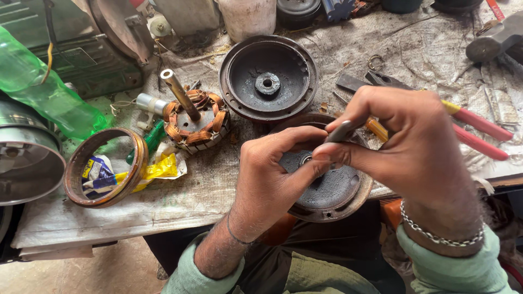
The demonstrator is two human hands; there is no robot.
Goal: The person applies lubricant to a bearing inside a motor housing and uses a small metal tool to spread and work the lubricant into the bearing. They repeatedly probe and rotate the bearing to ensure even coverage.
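While the left hand (272,169) fingers grip the motor cover (332,190), right hand (408,136) fingers pinch a dark tool (342,130).

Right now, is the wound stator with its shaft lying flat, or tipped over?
Flat. The stator rests on the cloth-covered bench with its copper coils facing up; its shaft rises from the centre, appearing to lean towards the upper left.

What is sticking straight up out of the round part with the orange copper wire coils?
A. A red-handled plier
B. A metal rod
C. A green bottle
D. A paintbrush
B: a brass-coloured metal rod rises from the middle of the copper-wound part on the table.
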